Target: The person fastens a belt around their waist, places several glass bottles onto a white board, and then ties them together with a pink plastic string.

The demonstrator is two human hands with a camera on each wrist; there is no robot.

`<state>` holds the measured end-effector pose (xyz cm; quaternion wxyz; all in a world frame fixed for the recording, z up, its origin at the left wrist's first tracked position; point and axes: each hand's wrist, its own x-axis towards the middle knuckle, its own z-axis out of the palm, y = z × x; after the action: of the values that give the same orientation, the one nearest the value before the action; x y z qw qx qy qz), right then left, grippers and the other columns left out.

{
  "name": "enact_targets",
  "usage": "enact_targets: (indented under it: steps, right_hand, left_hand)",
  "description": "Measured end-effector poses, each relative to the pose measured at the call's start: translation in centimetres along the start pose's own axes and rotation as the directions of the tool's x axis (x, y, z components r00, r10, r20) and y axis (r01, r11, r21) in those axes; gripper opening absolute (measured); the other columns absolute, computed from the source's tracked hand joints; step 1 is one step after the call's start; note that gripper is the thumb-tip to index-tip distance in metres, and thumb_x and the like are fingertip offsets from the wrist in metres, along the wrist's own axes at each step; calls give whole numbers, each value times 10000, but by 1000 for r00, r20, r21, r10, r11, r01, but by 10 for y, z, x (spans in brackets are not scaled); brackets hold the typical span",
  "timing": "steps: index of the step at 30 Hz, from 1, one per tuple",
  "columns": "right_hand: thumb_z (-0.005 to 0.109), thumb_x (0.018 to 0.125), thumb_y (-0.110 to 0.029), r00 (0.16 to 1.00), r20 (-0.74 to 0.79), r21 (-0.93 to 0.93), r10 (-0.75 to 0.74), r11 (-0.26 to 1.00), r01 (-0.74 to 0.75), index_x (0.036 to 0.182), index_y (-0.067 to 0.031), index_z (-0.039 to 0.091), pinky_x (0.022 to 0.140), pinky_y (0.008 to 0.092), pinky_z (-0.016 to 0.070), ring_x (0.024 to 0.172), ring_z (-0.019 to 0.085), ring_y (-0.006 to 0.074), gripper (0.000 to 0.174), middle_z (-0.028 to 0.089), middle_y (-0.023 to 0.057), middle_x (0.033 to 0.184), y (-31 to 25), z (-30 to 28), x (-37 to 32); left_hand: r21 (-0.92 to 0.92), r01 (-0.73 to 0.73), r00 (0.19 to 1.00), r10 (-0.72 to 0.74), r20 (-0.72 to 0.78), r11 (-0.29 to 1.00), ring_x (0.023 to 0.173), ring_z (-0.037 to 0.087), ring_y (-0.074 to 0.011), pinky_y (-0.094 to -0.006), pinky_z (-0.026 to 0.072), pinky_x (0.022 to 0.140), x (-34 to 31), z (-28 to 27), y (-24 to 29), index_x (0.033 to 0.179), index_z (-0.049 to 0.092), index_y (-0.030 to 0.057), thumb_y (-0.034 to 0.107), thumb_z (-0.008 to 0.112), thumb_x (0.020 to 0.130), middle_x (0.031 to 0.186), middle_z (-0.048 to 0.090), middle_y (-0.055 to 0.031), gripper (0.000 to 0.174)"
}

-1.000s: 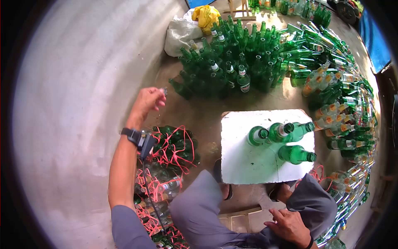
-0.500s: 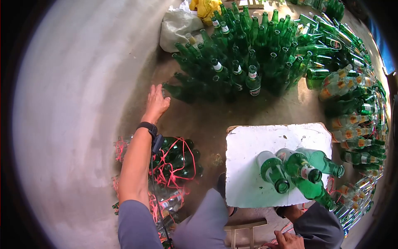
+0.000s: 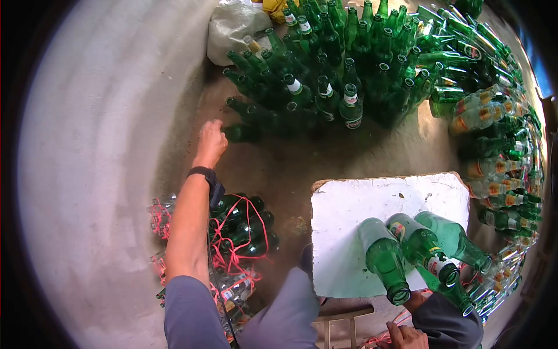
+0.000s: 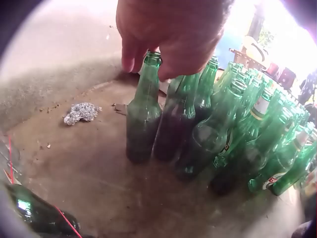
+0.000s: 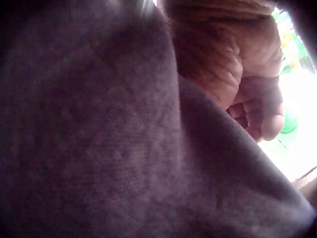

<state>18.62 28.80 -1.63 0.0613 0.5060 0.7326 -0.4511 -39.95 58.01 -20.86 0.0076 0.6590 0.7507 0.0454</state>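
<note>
Head view: since half a second ago, the left hand (image 3: 212,144) has drawn its fingers in at the neck of a green bottle (image 3: 243,133), at the near left end of a crowd of standing green bottles (image 3: 329,43); that bottle now appears to be in its grasp, though still on the floor. The right hand (image 3: 407,337) is low by the person's legs, fingers loosely bent, with no object seen in them. Nearby, a white-topped table (image 3: 337,232) bears four more green bottles (image 3: 386,262). Below the left forearm's wrist lie bottles tied with red string (image 3: 241,230), between that arm and the table, likely something to steer around. Left wrist view: the bottle is upright, its mouth between thumb and fingers, which curl round it; one fingertip hangs slightly apart. Neighbouring bottles (image 4: 173,121) crowd close on its right, so they could be knocked. Crumpled foil (image 4: 83,113) lies on the floor (image 4: 94,168) to the left. Right wrist view: grey cloth (image 5: 99,124) blocks much of the scene; the visible fingers are bent, and whether their tips press together cannot be told.
</note>
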Motion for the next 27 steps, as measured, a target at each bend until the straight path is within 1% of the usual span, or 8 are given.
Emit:
enact_targets:
  steps: [4,8,10,13,17,19,25,27]
  right_hand:
    - [688,920,-234,999,-27,1,-19,1000,19,1293,-13,526,567,477,475,686,611,389,463,603,183,837,-3,-2,-2]
    - [685,918,-231,997,-59,-1,-48,999,48,1294,-9,523,560,481,471,664,600,398,466,593,193,832,-6,-5,-7]
    - [680,918,-232,997,-60,-11,-50,999,50,1297,-7,519,568,480,470,673,594,399,469,583,200,841,-5,0,-13]
    - [677,916,-226,994,-74,-58,-82,995,78,1302,-4,516,589,475,475,701,598,396,474,576,204,871,-2,7,-22]
    - [667,919,-242,993,-71,-90,-93,992,86,1313,2,496,625,472,485,762,610,385,493,580,197,909,0,19,-34]
    - [757,844,-328,984,-87,-237,-155,963,131,1124,-44,580,603,418,501,718,653,311,437,619,112,803,1,24,-39]
    - [691,894,-329,979,-71,-218,-192,961,173,1161,-3,532,654,443,516,767,681,346,451,613,158,828,3,38,-67]
    - [685,897,-310,972,-64,-213,-224,955,206,1074,-13,526,651,440,514,776,675,347,381,613,164,829,8,49,-74]
  left_hand:
    - [-46,44,998,-46,-47,998,941,642,-478,-527,516,828,-25,0,4,1032,665,-43,46,610,841,996,654,-310,218]
    - [-31,62,997,-63,-42,998,916,654,-474,-524,526,816,-43,-11,13,1000,686,-38,56,628,829,957,670,-306,204]
    - [-11,-59,995,58,-75,998,903,658,-472,-523,528,830,-54,-20,18,990,693,-47,66,637,822,931,676,-302,210]
    - [-56,-23,998,27,60,998,913,659,-462,-518,525,848,-75,-48,36,984,698,-51,63,637,811,916,681,-293,216]
    - [-90,-115,989,123,86,989,921,659,-454,-512,522,857,-115,-91,62,979,699,-55,53,627,807,928,681,-296,216]
    - [-140,-172,978,186,93,975,924,656,-454,-511,523,854,-138,-112,75,986,693,-52,35,614,806,924,680,-291,215]
    - [-162,-271,955,286,74,949,913,634,-444,-508,510,840,-203,-191,122,1014,673,-27,16,663,804,929,664,-251,215]
    - [-153,-367,927,375,23,918,914,635,-434,-503,509,839,-223,-220,144,1025,666,-24,8,662,815,925,661,-239,212]
